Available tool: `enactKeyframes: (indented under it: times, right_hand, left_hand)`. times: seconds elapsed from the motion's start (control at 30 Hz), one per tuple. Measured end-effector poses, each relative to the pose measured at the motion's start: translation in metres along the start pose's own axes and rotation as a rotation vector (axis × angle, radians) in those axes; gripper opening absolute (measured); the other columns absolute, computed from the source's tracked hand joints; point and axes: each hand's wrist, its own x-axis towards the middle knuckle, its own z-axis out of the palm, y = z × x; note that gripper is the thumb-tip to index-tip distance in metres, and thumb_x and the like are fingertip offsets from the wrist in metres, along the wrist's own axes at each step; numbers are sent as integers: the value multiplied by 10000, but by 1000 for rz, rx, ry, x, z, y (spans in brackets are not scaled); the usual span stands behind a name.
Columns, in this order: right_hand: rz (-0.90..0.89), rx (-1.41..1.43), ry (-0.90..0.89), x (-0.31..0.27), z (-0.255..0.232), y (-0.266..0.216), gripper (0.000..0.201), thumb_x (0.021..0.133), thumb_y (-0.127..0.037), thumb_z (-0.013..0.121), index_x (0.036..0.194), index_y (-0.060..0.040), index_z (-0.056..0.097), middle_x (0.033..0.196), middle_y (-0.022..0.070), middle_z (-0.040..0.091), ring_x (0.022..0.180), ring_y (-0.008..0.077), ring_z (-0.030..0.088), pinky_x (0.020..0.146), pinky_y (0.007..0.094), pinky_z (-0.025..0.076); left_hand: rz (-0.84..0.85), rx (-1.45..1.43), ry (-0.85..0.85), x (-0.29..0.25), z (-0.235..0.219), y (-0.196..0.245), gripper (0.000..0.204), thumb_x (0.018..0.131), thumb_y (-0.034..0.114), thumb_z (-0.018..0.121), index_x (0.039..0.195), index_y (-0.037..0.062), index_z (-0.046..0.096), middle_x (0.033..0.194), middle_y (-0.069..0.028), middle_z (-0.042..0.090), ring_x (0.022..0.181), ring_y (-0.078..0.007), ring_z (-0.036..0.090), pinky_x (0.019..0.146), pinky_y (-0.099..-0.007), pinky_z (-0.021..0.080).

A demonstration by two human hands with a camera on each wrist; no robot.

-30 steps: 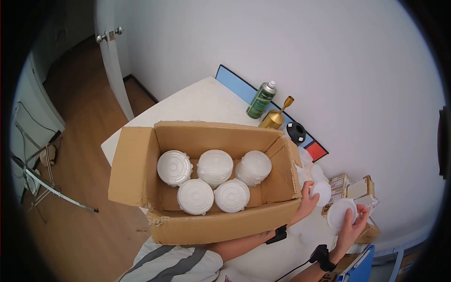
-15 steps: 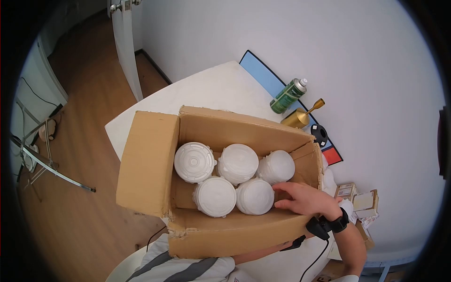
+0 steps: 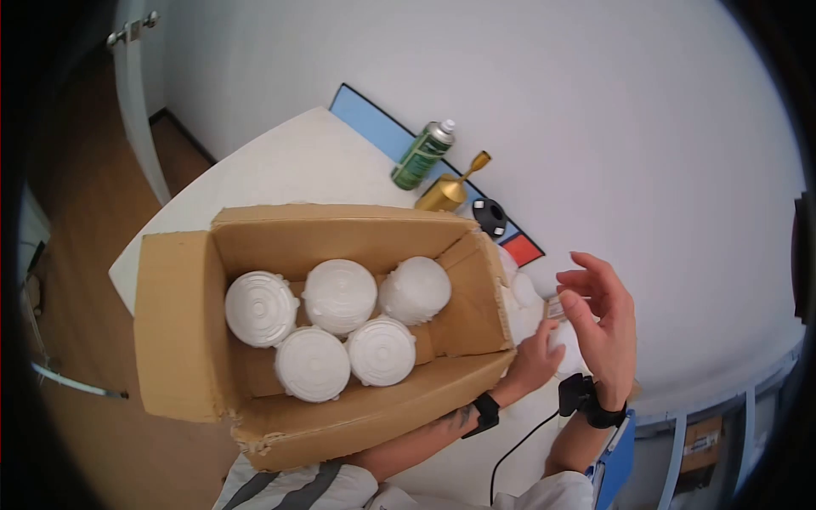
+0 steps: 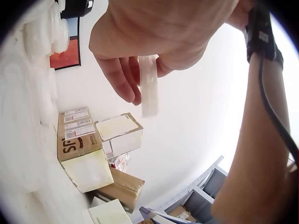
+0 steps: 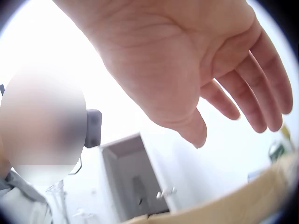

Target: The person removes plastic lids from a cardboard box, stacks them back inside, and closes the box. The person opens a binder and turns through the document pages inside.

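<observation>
Several stacks of round white plastic lids (image 3: pixel 341 296) stand in the open cardboard box (image 3: pixel 176 327), in a back row and a front row. Right of the box, my left hand (image 3: pixel 532 364) pinches white lids (image 4: pixel 150 88), seen edge-on in the left wrist view as a thick pale band between fingers and thumb. My right hand (image 3: pixel 610 331) is raised just above and right of it, holding nothing. Its fingers are spread and loosely bent, palm showing in the right wrist view. More white lids (image 3: pixel 524 289) lie on the table beyond the box's right wall.
A green spray can (image 3: pixel 423 155), a gold candle holder (image 3: pixel 446 193) and a black round object (image 3: pixel 490 218) stand along the wall by a blue-and-red panel (image 3: pixel 371 127). Small cartons (image 4: pixel 84 149) are stacked at the right. The box covers much of the white table (image 3: pixel 280 170).
My right hand held a lid outside the box, then reached in to the front-right stack, and is now out again and empty. My left hand stays right of the box with lids.
</observation>
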Motion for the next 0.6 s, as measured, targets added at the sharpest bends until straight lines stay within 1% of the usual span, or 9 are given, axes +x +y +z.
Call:
enactKeyframes:
  times: [0.03, 0.1, 0.13, 0.2, 0.27, 0.37, 0.47, 0.5, 0.6]
  right_hand:
    - [45, 0, 211, -5, -20, 31, 453, 951, -211, 705, 1336, -3, 588, 1082, 195, 721, 930, 257, 713, 806, 353, 580]
    - [142, -270, 499, -23, -46, 106, 475, 954, -233, 714, 1330, 24, 579, 1073, 185, 718, 939, 236, 714, 802, 352, 581]
    - [113, -493, 444, -41, -53, 155, 454, 967, -231, 702, 1316, 35, 583, 1071, 165, 717, 939, 214, 712, 793, 341, 584]
    - [81, -712, 384, -73, -59, 195, 435, 981, -230, 691, 1302, 45, 587, 1069, 145, 717, 939, 192, 710, 784, 330, 587]
    - [554, 323, -20, -92, -54, 206, 339, 1005, -211, 661, 1225, 42, 607, 1014, 98, 720, 874, 154, 710, 711, 296, 592]
    - [490, 360, 71, -103, -52, 199, 233, 1024, -184, 630, 1141, 17, 618, 930, 58, 710, 774, 120, 692, 626, 257, 579]
    - [361, 226, 334, -91, -56, 166, 174, 1019, -160, 622, 1077, 3, 610, 865, 39, 684, 694, 87, 655, 535, 229, 526]
    - [283, 303, 332, -85, -59, 158, 167, 1022, -155, 608, 1088, -2, 618, 895, 40, 689, 715, 81, 655, 533, 214, 517]
    - [126, 428, 4, -43, -30, 53, 234, 1006, -141, 619, 1187, 6, 589, 927, 49, 712, 734, 79, 656, 575, 202, 513]
  left_hand:
    - [28, -35, -56, 0, 9, 9, 458, 981, 249, 637, 1351, 48, 457, 915, -160, 718, 816, -310, 730, 705, -425, 552]
    - [-143, -453, 40, 3, -4, 16, 367, 970, 170, 626, 1267, 18, 475, 920, -229, 709, 724, -306, 729, 591, -414, 561]
    - [-198, -486, -34, 4, -8, 18, 375, 1009, 154, 586, 1314, 19, 415, 1101, -156, 700, 849, -183, 731, 572, -291, 618]
    - [-207, -573, -22, 3, -7, 22, 368, 1015, 164, 575, 1313, 24, 412, 1099, -164, 697, 856, -184, 730, 570, -293, 615]
    - [-209, -584, -14, 1, -6, 21, 363, 1019, 171, 569, 1312, 27, 412, 1097, -165, 696, 856, -183, 728, 575, -295, 617]
    - [-196, -602, -47, -5, -4, 23, 338, 1029, 206, 564, 1288, 32, 436, 1079, -165, 699, 798, -182, 720, 569, -292, 596]
    - [-312, -691, -135, -6, -1, 11, 321, 1028, 320, 578, 1212, 63, 522, 921, -142, 705, 696, -207, 702, 512, -308, 525]
    - [-303, -638, -138, -6, 3, 2, 308, 1024, 327, 586, 1190, 72, 540, 884, -155, 704, 676, -246, 703, 521, -343, 522]
    - [103, 62, -79, -10, 10, -11, 204, 1024, 231, 579, 1046, 30, 611, 926, -75, 658, 824, -238, 686, 698, -408, 517]
